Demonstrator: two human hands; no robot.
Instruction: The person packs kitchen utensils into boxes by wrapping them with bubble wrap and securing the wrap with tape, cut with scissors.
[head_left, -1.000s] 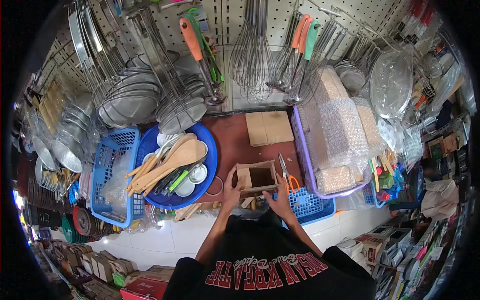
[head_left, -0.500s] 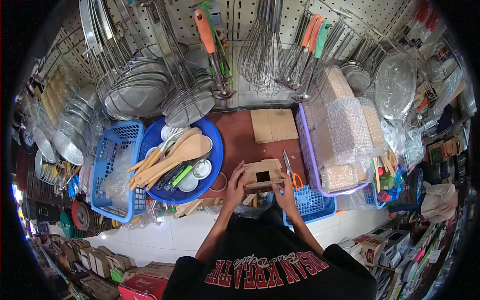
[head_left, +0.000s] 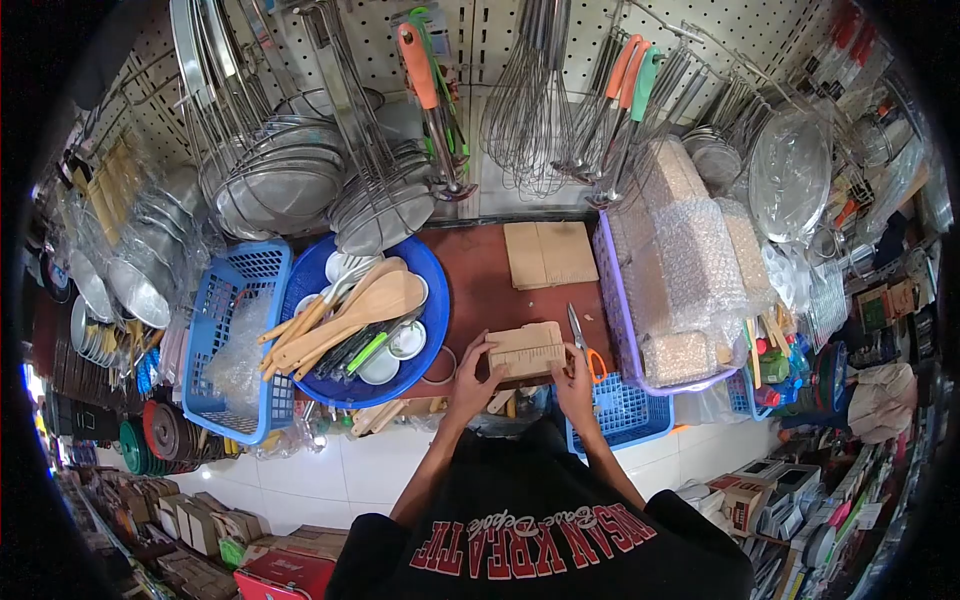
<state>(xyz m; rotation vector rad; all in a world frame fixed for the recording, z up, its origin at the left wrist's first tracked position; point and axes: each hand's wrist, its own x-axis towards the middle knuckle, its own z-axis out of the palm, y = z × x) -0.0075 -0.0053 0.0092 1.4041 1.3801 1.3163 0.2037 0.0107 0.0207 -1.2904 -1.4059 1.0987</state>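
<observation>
A small brown cardboard box (head_left: 526, 350) is between my two hands, near the front edge of the red-brown table (head_left: 475, 275). My left hand (head_left: 475, 382) grips its left end, and my right hand (head_left: 573, 388) holds the right end. The top face now looks covered, with a torn edge along the side facing me. Just right of the box lie scissors (head_left: 594, 358) with orange handles. A ring-shaped roll (head_left: 440, 368) rests left of my left hand. Behind the box, a flat piece of cardboard (head_left: 551, 254) lies on the table.
To the left, a blue basin (head_left: 432, 350) holds wooden spatulas (head_left: 350, 325) and small white dishes beside a blue basket (head_left: 192, 340). On the right stand a purple basket (head_left: 607, 285) with bubble-wrapped packs and a lower blue basket (head_left: 635, 410). Strainers and whisks (head_left: 530, 120) hang behind.
The dark rectangular opening in the box's top has gone from sight, with cardboard now over it. Both hands stay at the box's ends, their fingers slightly shifted.
</observation>
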